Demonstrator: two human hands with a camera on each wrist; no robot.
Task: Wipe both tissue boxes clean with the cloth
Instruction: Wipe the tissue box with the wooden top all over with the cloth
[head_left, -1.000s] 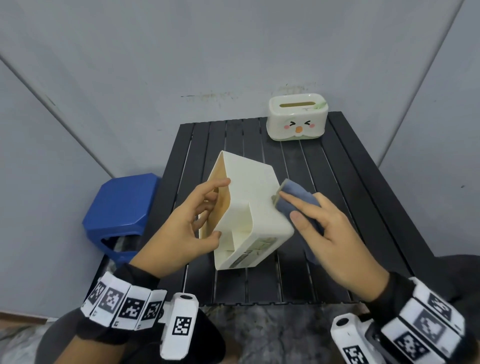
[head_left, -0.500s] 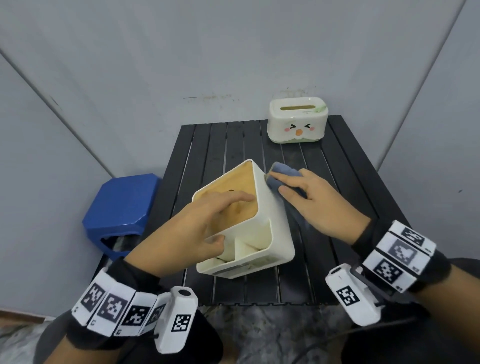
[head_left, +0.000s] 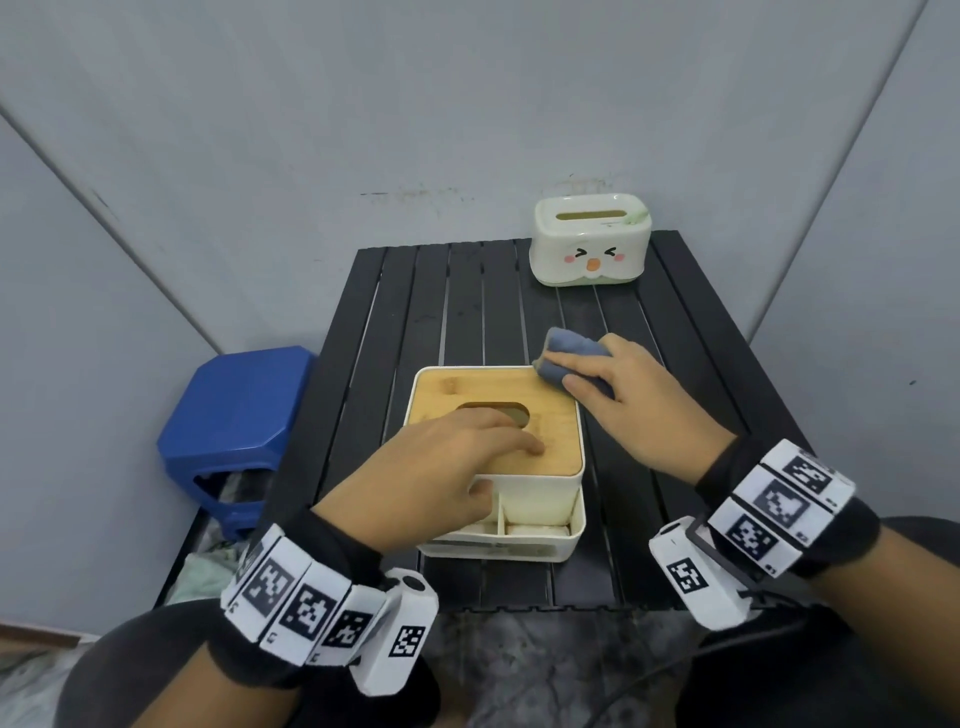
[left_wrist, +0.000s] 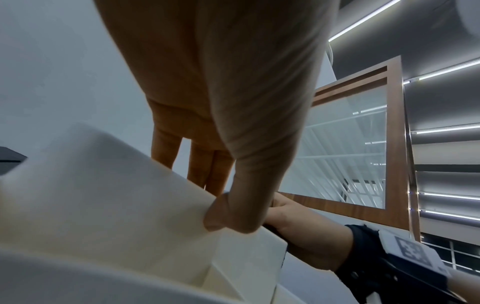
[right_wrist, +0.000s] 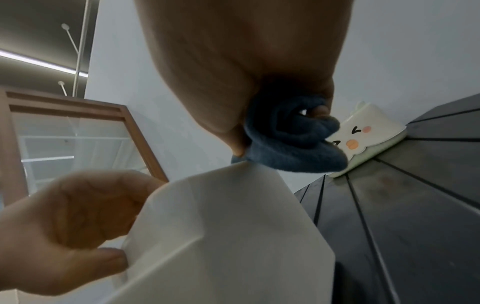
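Observation:
A cream tissue box (head_left: 524, 499) with a bamboo lid stands upright at the near middle of the black slatted table (head_left: 467, 312). My left hand (head_left: 498, 465) holds it, fingers flat across the lid and thumb against the front wall (left_wrist: 103, 195). Bunched in my right hand (head_left: 587, 374) is a blue-grey cloth (head_left: 563, 348), pressed on the box's far right top corner (right_wrist: 228, 226). The cloth (right_wrist: 293, 144) bulges out under my palm. A second cream tissue box (head_left: 592, 241) with a cartoon face stands at the table's far right, apart from both hands.
A blue plastic stool (head_left: 234, 415) stands on the floor left of the table. Grey walls close in behind and on both sides. The face box (right_wrist: 363, 133) sits close to the table's back edge.
The lidded box was tipped up in my left hand; now it stands flat on the table. My right hand has slid the cloth from the side wall to the far right corner.

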